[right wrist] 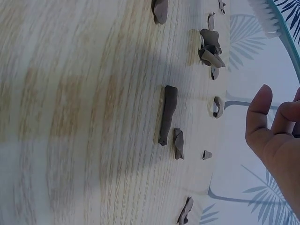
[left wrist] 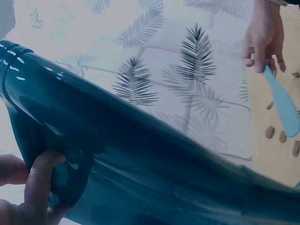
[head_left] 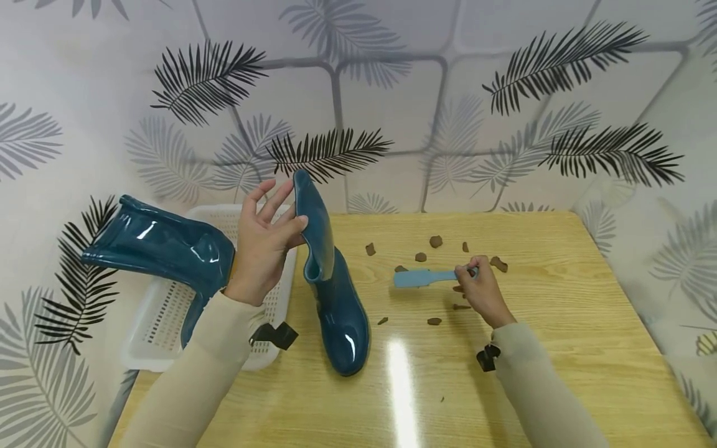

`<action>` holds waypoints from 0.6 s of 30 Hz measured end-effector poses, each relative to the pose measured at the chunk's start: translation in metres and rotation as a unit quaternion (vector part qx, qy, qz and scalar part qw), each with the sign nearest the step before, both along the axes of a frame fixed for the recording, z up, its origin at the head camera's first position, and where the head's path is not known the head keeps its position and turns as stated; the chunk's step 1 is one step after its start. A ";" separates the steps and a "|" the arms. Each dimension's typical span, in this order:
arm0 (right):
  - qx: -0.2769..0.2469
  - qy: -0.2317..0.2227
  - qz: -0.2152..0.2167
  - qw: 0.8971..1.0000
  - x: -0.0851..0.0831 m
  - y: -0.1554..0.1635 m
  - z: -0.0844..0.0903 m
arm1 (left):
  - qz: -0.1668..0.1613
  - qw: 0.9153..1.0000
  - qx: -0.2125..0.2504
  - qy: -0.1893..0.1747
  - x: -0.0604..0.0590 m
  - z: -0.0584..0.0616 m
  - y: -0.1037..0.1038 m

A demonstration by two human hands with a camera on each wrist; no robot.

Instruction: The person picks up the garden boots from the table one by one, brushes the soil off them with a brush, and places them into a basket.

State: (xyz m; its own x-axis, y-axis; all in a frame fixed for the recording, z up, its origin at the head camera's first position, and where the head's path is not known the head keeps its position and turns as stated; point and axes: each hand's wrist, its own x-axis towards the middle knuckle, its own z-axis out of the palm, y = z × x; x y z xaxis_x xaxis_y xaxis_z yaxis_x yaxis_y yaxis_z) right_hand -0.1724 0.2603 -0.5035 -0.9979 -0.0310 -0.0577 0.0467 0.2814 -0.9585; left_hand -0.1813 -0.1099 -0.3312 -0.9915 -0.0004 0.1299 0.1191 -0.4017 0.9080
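Observation:
My left hand (head_left: 262,246) grips the top of a glossy teal rain boot (head_left: 344,323), thumb at the rim. The boot's shaft bends to one side above the ankle, and its foot points toward me. In the left wrist view, my fingers (left wrist: 40,180) pinch the rubber of the boot (left wrist: 140,140). My right hand (head_left: 484,292) holds a light blue brush (head_left: 417,278) by its handle, right of the boot and over some brown pieces. White bristles on the brush (right wrist: 267,18) show in the right wrist view, facing the table.
Several brown, mud-like pieces (head_left: 435,241) lie scattered on the wooden table (head_left: 560,373). At the left, a second teal boot (head_left: 162,242) lies across a white plastic basket (head_left: 168,317), its shaft sticking out past the rim. A leaf-patterned covering (head_left: 386,112) rises behind the table.

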 end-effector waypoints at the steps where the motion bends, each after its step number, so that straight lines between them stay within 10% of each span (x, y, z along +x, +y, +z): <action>1: -0.003 0.001 -0.001 1.000 0.001 0.000 0.000 | 0.002 1.000 0.000 0.002 -0.001 0.004 -0.002; 18: -0.099 -0.023 0.003 0.995 0.014 0.010 0.002 | 0.026 0.999 -0.014 0.026 -0.003 0.074 -0.031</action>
State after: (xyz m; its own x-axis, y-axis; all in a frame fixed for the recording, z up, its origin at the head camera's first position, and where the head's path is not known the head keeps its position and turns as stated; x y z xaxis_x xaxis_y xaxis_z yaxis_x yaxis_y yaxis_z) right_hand -0.1588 0.2703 -0.5015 -0.9940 -0.0526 -0.0963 0.0915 0.0869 -0.9920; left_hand -0.1845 -0.1411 -0.2575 -0.9823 -0.0466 0.1816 0.1859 -0.3687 0.9108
